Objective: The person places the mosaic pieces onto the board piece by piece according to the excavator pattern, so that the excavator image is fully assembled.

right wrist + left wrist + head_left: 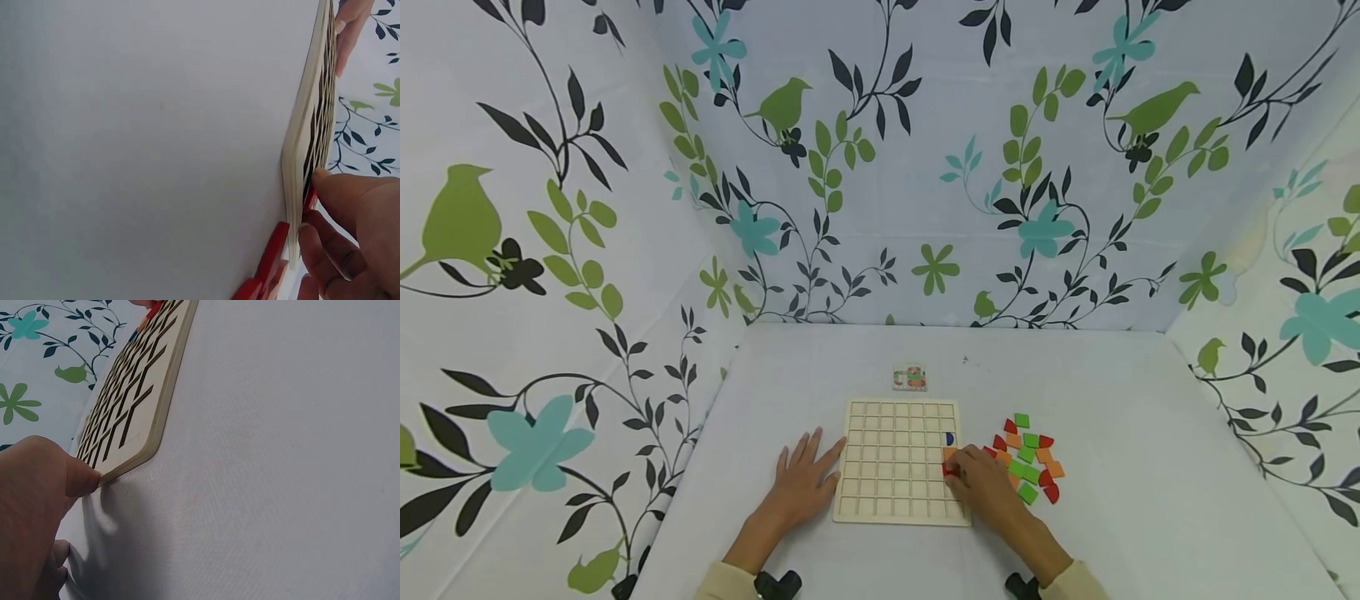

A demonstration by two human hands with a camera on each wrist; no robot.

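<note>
Thumb and fingertips of the right hand (981, 483) pinch a red piece (949, 469) at the right-hand column of a wooden board (887, 475); from where I stand I cannot tell whether it sits fully down in its cell, since the fingers cover part of it; what shows is a bright, glossy red. The board lies flat on the white table (1150, 467), pale and plain, with softly rounded corners and a raised grid that parts it into small shallow squares; most of these are bare wood. Just beyond the red piece sits an orange piece (950, 453), and past that a dark blue piece (950, 438) with a rounded side, both in the same column.

Over on the other side, the left hand (805, 483) rests with its fingers spread and gripping nothing, its thumb touching the board's near left part; a beige sleeve (726, 582) ends above that wrist. To the right of the board lie loose pieces (1028, 473) in red, orange and green, the green ones square, several red ones curved along one side; a small printed card (910, 377) lies beyond the far edge.
</note>
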